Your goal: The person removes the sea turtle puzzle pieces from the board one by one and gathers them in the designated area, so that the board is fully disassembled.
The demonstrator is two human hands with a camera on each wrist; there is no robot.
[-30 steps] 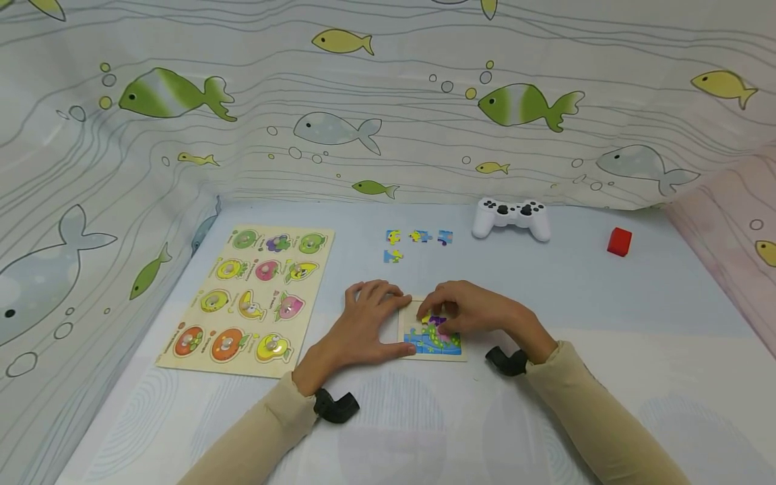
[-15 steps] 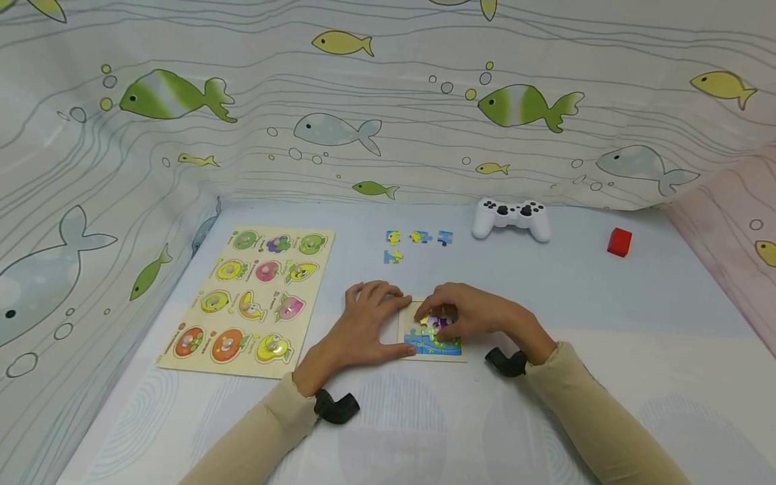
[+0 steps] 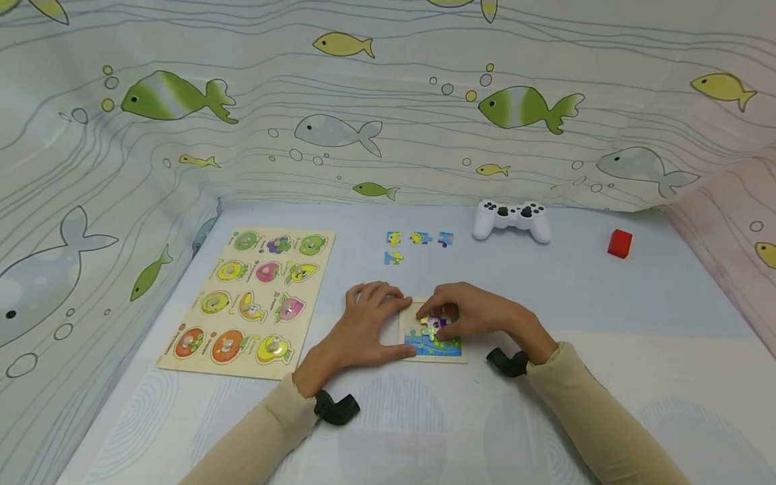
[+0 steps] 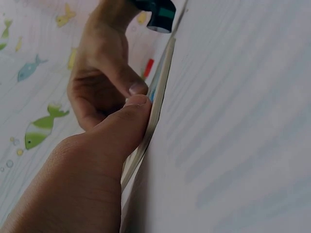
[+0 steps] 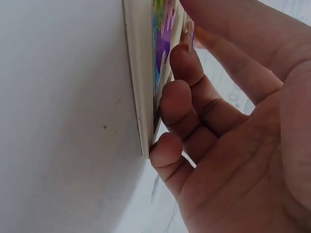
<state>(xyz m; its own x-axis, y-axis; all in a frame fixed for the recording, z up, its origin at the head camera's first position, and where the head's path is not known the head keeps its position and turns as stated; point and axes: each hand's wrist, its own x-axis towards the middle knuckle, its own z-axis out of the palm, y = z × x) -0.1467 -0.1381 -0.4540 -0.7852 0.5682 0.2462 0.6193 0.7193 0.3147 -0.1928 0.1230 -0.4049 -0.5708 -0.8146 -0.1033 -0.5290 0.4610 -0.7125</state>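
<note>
A small wooden jigsaw board [image 3: 436, 360] lies in front of me, its lower part filled with blue and green pieces. My left hand [image 3: 364, 327] rests along the board's left side, fingers spread, with the thumb [image 4: 136, 114] against the edge in the left wrist view. Over the board's middle, my right hand [image 3: 475, 310] pinches a jigsaw piece [image 5: 191, 38] between thumb and fingers. The other right fingertips [image 5: 176, 102] lie by the board's edge. Whether the held piece touches those below is hard to tell. Several loose jigsaw pieces [image 3: 422, 238] lie behind the board.
A fruit peg puzzle board [image 3: 254, 330] lies at the left. At the back stand a white game controller [image 3: 512, 221] and, farther right, a red block [image 3: 620, 244]. A fish-patterned cloth [image 3: 424, 162] walls the table's back and sides.
The right hand has tilted and shifted the pinched piece slightly over the board, showing more purple and white of it. My left hand stays in place.
</note>
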